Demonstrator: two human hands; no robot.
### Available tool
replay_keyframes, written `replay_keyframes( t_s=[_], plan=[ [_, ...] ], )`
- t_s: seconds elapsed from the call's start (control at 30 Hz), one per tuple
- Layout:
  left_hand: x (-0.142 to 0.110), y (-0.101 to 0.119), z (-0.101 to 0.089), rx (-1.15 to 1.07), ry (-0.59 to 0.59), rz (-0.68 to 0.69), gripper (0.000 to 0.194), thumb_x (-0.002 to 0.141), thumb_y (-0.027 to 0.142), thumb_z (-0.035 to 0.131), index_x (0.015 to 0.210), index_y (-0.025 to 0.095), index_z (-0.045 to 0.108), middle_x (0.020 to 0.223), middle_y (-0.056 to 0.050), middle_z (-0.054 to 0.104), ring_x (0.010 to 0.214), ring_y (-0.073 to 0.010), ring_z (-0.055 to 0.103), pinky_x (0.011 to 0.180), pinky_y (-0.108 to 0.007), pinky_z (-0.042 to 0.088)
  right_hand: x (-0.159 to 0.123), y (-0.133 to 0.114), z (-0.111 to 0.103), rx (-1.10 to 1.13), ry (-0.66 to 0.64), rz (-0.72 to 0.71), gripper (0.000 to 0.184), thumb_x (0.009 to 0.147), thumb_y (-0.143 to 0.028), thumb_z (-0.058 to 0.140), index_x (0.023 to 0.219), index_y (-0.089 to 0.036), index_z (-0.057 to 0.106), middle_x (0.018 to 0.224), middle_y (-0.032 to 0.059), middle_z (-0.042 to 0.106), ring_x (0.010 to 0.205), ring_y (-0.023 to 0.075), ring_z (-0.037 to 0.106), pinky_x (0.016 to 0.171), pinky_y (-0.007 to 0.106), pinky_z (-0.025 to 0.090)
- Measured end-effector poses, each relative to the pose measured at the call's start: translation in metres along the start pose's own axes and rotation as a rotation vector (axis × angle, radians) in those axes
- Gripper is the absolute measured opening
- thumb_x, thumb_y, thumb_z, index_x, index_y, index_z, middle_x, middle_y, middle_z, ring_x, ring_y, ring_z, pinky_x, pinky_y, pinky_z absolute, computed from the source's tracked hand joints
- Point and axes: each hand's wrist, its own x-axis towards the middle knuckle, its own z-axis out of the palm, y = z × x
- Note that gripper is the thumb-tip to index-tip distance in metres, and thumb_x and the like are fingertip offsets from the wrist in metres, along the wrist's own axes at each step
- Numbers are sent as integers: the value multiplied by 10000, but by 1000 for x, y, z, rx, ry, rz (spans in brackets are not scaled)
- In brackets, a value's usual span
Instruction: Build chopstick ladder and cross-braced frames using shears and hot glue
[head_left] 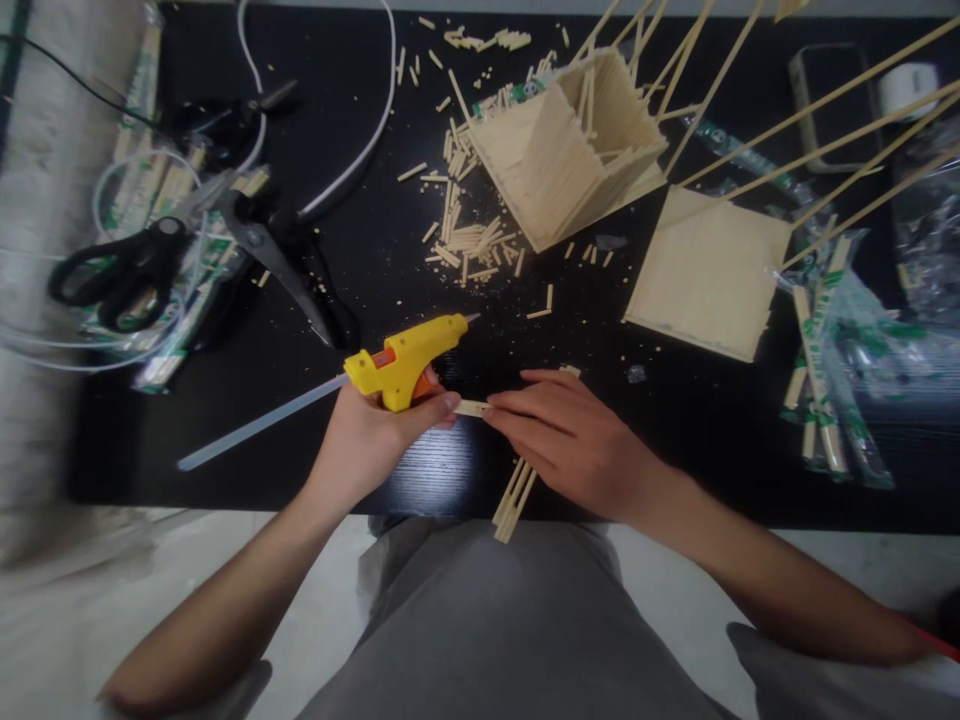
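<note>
Bare black table (pixel 660 420) between scissors (pixel 187 250) and stick panel (pixel 705 270).

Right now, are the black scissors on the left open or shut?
Open. The black scissors lie flat on the black table with the blades spread apart, one pointing down toward the yellow glue gun.
</note>
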Motion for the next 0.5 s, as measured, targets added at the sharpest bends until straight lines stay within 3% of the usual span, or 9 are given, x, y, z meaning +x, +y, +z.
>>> replay_keyframes(
  t_s=[0.5],
  plan=[
    [1,-1,0,-17,3,24,206,750,209,889,803,221,690,735,22,729,672,-173,756,675,-278,641,2,-1,-6,11,-20,23,213,1053,-53,616,1197,-138,748,1144,127,838,1026,228,808,1028,469,649]
  ],
)
